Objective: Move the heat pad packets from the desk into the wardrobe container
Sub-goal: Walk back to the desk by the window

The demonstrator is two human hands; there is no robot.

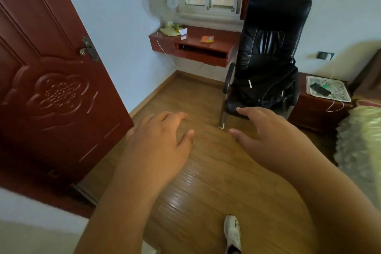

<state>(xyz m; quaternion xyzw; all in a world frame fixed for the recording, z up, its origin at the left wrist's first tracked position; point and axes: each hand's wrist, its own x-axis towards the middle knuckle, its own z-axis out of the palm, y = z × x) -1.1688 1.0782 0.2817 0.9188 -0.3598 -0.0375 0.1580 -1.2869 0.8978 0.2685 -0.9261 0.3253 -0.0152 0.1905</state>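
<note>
Both hands are out in front with nothing in them; the left hand (158, 142) is spread with fingers loosely extended, the right hand (266, 136) likewise open with thumb apart from the fingers. The heat pad packets (207, 39) lie well ahead of both hands, slightly nearer the line of the right one, on the top of the wall-mounted desk (218, 46) under the window.

The step in hand looks like the approach to the desk; done well, it means walking up between the door (51, 80) on the left-hand side and the black office chair (268, 53) beyond the right hand, keeping clear of the chair's armrest, and reaching only once the desk edge is close; a flat pinch from above should lift the packets cleanly. The wardrobe container is not in view.

The packets show as a small, flat, orange-and-yellow patch with some coloured print; whether it is one packet or a stack cannot be told at this range. A fan (172, 6) and some white scraps (183, 32) sit further left on the same desk, apart from the packets.
</note>
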